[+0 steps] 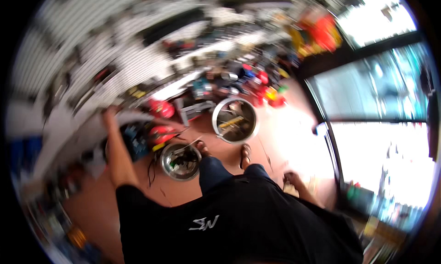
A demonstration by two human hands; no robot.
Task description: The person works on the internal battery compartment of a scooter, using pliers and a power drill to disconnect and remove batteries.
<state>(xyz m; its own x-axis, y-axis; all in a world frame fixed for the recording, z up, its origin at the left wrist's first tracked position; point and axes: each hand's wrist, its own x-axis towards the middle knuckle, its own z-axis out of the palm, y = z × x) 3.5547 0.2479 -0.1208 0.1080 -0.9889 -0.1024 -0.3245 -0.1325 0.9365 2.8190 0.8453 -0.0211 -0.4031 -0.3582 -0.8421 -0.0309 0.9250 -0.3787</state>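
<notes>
My left arm stretches out to the far left, and my left hand is at the edge of a pale bench or shelf. Blur smears its fingers, so whether it grips anything is unclear. My right hand hangs low at my right side with its fingers curled. A small dark shape shows at the fingers, too blurred to name. On the floor before my feet stand a large round metal pot with a yellow item inside and a smaller steel bowl holding dark odds and ends.
Shelves along a ribbed white wall carry many blurred tools and parts. Red round items sit under the bench, with colourful goods beyond the pot. A dark-framed glass door stands at the right. Reddish tiles cover the floor.
</notes>
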